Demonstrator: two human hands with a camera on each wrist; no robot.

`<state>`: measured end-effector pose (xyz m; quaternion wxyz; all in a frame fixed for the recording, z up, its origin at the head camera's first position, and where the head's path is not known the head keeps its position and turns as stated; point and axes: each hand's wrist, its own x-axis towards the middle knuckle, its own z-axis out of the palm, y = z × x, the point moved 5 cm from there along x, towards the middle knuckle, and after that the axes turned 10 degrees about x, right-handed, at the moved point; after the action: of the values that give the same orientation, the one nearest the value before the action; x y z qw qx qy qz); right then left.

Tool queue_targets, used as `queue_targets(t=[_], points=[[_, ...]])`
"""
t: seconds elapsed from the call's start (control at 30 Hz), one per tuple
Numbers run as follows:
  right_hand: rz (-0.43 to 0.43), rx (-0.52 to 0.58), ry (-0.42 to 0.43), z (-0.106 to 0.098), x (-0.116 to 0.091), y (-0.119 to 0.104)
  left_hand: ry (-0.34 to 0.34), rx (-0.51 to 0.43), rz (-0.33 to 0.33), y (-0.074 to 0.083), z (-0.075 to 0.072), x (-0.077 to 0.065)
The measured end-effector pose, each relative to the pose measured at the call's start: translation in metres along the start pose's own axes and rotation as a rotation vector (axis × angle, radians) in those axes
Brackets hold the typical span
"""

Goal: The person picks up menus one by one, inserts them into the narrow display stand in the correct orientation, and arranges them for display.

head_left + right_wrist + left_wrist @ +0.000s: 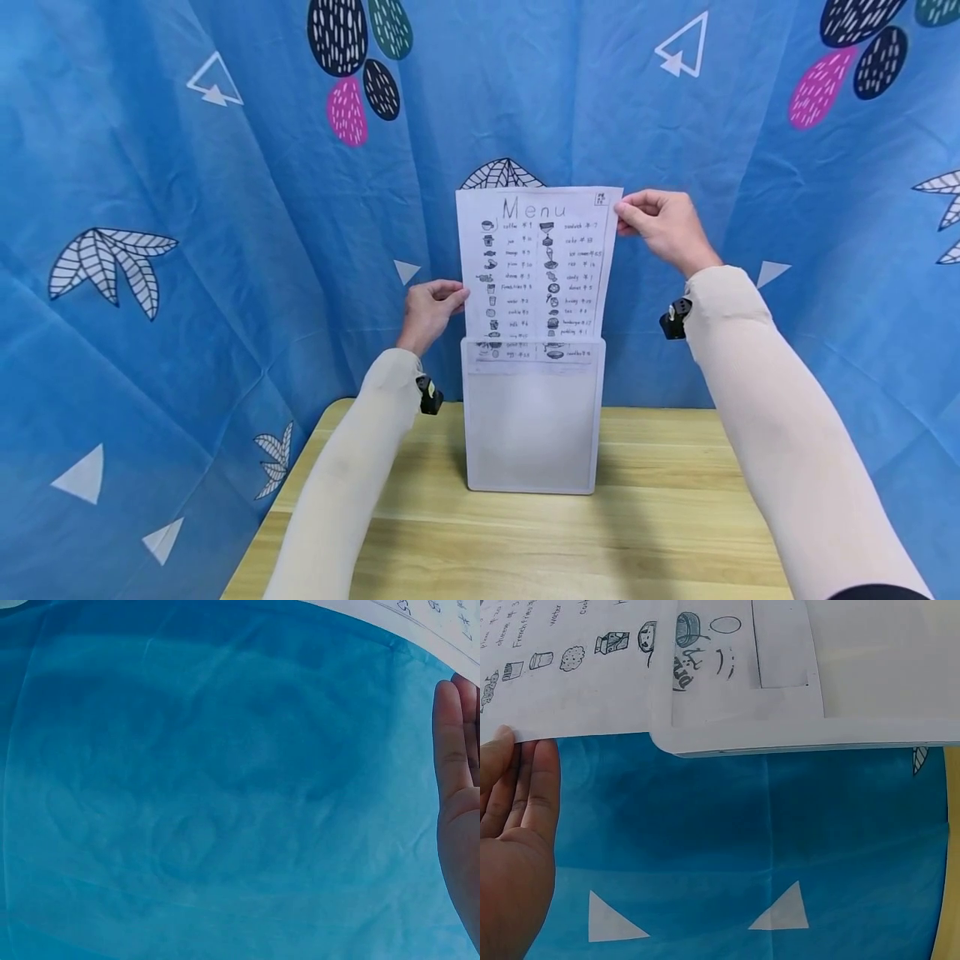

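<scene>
A white paper menu (517, 275), hand-drawn with food pictures and prices, stands upright with its lower end inside a clear-fronted, white-edged sign holder (532, 433). Its bottom edge shows through the holder's front, a little below the top rim. My left hand (433, 312) pinches the menu's left edge between thumb and fingers, above the holder. Higher up, my right hand (667, 225) pinches the right edge near the top corner. In the left wrist view the thumb (501, 750) lies on the paper's face, and the sheet overlaps the holder's rounded corner (664, 739).
The holder stands on a light wood-grain table (660, 500), near its back edge. A blue patterned curtain (247, 192) hangs behind and to both sides. Small black cameras sit on the left wrist (430, 395) and the right wrist (677, 319).
</scene>
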<state>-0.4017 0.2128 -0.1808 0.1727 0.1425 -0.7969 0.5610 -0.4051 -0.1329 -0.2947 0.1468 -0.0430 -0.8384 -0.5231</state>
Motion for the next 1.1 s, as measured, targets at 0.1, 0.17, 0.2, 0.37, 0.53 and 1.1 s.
queue_targets(t=[0.1, 0.17, 0.2, 0.37, 0.53, 1.1], points=[[0.004, -0.013, -0.009, 0.001, -0.001, 0.003, -0.004, 0.004, -0.003, -0.003, 0.001, -0.001], [0.009, -0.024, -0.010, 0.002, -0.002, 0.005, -0.007, 0.003, -0.001, -0.005, 0.002, -0.002], [0.013, -0.026, -0.011, 0.003, -0.002, 0.005, -0.008, 0.001, 0.001, -0.005, 0.002, -0.003], [0.024, -0.037, -0.015, 0.004, -0.003, 0.010, -0.014, -0.003, -0.004, -0.008, 0.003, -0.004], [0.020, -0.037, -0.019, 0.005, -0.004, 0.012, -0.019, 0.009, -0.020, -0.011, 0.005, -0.006], [0.035, -0.048, -0.029, 0.009, -0.010, 0.020, -0.020, 0.042, -0.030, -0.019, 0.007, -0.012]])
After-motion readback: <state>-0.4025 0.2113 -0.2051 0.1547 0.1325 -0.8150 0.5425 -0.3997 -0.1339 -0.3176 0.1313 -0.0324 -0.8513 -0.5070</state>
